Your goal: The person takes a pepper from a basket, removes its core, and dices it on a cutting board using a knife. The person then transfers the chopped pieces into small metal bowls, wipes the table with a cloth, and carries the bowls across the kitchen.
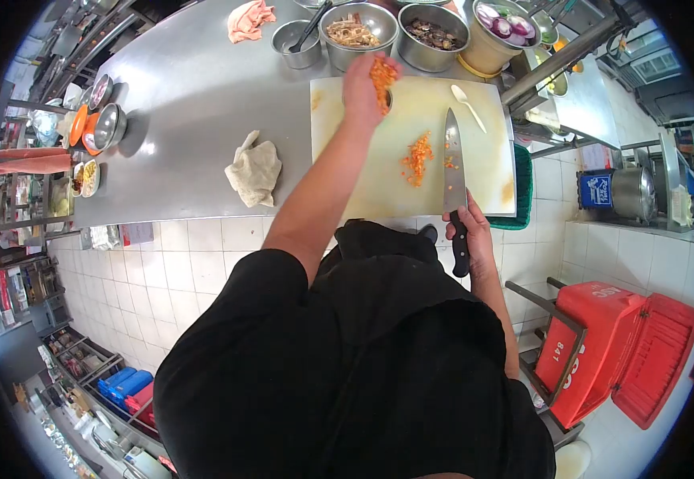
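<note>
My left hand (361,89) is cupped at the far edge of the white cutting board (339,180), holding a heap of finely chopped carrot (383,78). Just under it, the rim of a small round container (389,99) partly shows; the hand hides the rest. In my right hand (475,227) is the black handle of a chef's knife (453,160). Its blade lies over the board's right side, tip pointing away from me, with a few orange bits on it. Left of the blade is a loose pile of chopped carrot pieces (418,160). A white spoon (468,108) rests at the upper right of the board.
Behind the board stand metal bowls with pale shreds (351,33) and dark pieces (433,35), and a tub of purple onions (506,25). A crumpled cloth (253,169) lies on the steel table (179,136) to the left. A red bin (594,335) is at my right.
</note>
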Action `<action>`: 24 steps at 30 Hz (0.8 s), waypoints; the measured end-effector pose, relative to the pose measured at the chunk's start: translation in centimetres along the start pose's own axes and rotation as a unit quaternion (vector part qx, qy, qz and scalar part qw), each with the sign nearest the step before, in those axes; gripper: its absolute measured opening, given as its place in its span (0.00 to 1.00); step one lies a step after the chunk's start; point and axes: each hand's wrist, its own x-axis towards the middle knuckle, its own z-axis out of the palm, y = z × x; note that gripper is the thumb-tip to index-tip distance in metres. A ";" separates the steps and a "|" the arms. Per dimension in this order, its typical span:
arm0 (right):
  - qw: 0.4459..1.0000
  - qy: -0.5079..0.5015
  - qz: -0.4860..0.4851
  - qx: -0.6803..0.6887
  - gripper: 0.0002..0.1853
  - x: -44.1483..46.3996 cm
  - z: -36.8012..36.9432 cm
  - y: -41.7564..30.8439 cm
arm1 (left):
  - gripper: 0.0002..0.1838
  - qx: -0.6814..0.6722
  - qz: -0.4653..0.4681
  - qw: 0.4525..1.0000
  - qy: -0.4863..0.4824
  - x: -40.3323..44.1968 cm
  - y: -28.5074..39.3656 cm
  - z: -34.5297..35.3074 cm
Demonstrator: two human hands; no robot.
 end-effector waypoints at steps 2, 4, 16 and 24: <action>1.000 0.002 0.000 -0.010 0.31 -0.2 -0.2 0.0 | 0.12 0.138 0.076 0.987 -0.021 0.9 1.2 -1.0; 1.000 0.001 -0.007 -0.014 0.30 -0.3 -0.5 0.1 | 0.13 0.259 0.133 0.955 -0.058 1.5 1.5 -2.6; 0.840 0.011 -0.226 -0.494 0.28 7.3 -5.6 -2.7 | 0.09 0.499 0.127 0.853 -0.082 -0.7 1.6 -4.7; 0.751 -0.065 -0.187 -0.629 0.28 4.5 -2.1 -4.8 | 0.08 0.481 0.192 0.844 -0.138 -4.9 -0.7 -5.3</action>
